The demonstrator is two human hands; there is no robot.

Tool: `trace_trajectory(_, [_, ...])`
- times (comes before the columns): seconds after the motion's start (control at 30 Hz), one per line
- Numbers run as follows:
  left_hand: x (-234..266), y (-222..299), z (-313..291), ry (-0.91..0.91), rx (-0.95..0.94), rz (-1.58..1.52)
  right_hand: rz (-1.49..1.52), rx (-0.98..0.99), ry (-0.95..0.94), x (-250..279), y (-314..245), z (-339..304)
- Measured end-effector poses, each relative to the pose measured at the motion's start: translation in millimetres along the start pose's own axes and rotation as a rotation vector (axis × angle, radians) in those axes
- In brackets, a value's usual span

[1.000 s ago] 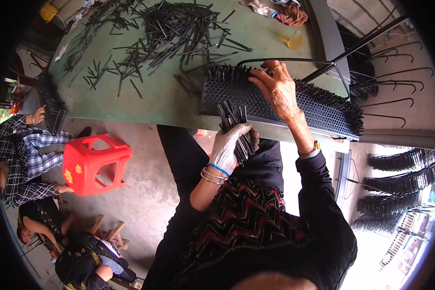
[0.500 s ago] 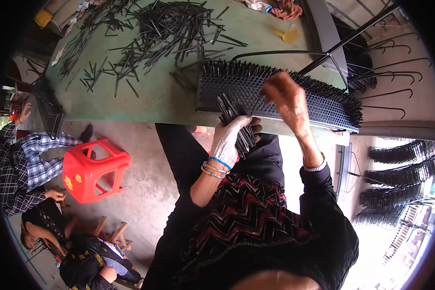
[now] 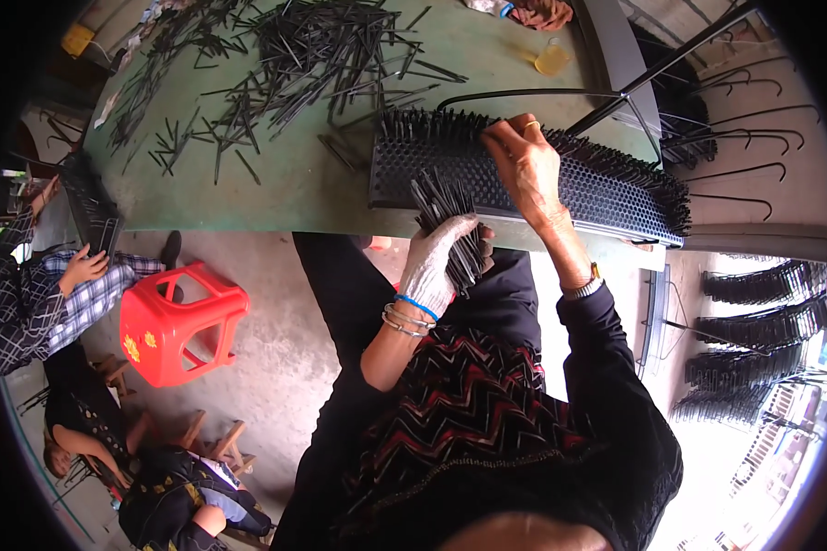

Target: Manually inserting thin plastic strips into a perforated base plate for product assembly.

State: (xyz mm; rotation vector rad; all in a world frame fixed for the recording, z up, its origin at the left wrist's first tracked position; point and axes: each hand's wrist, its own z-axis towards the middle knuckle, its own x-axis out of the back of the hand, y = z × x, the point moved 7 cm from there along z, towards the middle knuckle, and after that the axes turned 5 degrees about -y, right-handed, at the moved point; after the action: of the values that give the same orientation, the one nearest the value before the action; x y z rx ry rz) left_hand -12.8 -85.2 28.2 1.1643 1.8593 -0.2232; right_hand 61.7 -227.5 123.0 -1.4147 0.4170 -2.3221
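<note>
My left hand (image 3: 432, 262), in a white glove, is closed around a bundle of thin black sticks (image 3: 444, 195) just off the table's near edge. A long black perforated rack (image 3: 418, 174) lies along that edge, its far rows of holes filled with upright black sticks (image 3: 616, 158). Bare and wearing a ring, my right hand (image 3: 526, 165) is above the rack at the border of the filled rows. Its thumb and fingers are pinched together; whatever is between them is too small or hidden to make out.
A large heap of loose black sticks (image 3: 317, 50) covers the far part of the green table (image 3: 285, 197). A yellow cup-like object (image 3: 551, 61) stands farther right. On the floor at left is a red plastic stool (image 3: 179, 321), with other people seated beyond. Stick-filled racks (image 3: 763, 321) hang at right.
My right hand has moved away from the bundle, up and slightly left, to the filled rows of the rack. The left hand has stayed almost still with the bundle.
</note>
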Motion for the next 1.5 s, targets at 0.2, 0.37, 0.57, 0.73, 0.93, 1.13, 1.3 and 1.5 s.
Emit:
trace_trajectory(0.2, [-4, 7, -4, 0.019, -0.079, 0.068, 0.100, -0.147, -0.136, 18, -5, -6])
trace_trajectory(0.37, [-10, 7, -3, 0.000, -0.104, 0.099, 0.628, -0.284, -0.695, -1, -24, -33])
trace_trajectory(0.57, [-9, 5, 0, -0.010, -0.093, 0.104, 0.703, -0.406, -0.711, 0, -14, -36])
trace_trajectory(0.73, [-6, 8, 2, 0.021, -0.085, 0.136, 0.742, -0.432, -0.587, 10, 0, -30])
trace_trajectory(0.93, [-5, -5, 7, -0.123, 0.008, -0.065, 0.446, -0.307, -0.038, 47, 12, 2])
trace_trajectory(1.13, [-5, -11, 7, -0.078, 0.011, -0.049, 0.352, -0.256, 0.024, 23, 31, 8])
trace_trajectory(1.3, [-5, -8, 3, -0.008, -0.022, 0.020, 0.290, -0.156, 0.037, 25, 25, 9])
trace_trajectory(1.5, [-5, -2, 2, 0.057, -0.024, 0.087, 0.275, -0.091, 0.004, 24, 29, 15])
